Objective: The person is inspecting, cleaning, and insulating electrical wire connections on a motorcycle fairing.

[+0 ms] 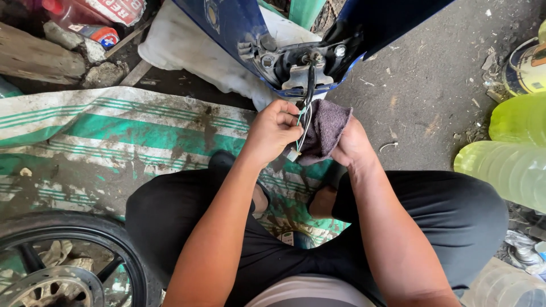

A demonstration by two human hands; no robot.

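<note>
Wires (304, 122) pinched in left hand (273, 132) grip, cloth (325, 131) in right hand (351, 146).

The wires (305, 116) hang down from the motorbike panel (296, 40), between the left hand (273, 131) and the right hand (352, 146). A cloth (325, 131) lies in the right hand, touching the wires. A mat (114, 142) lies under the legs; a wheel (62, 261) sits at lower left, bottles (512, 153) on the right.

Soft, even daylight fills the sharp head view, shadows are faint, wide-angle bending curves the edges, and the translucent yellow-green bottles (515, 148) glow brightly.
</note>
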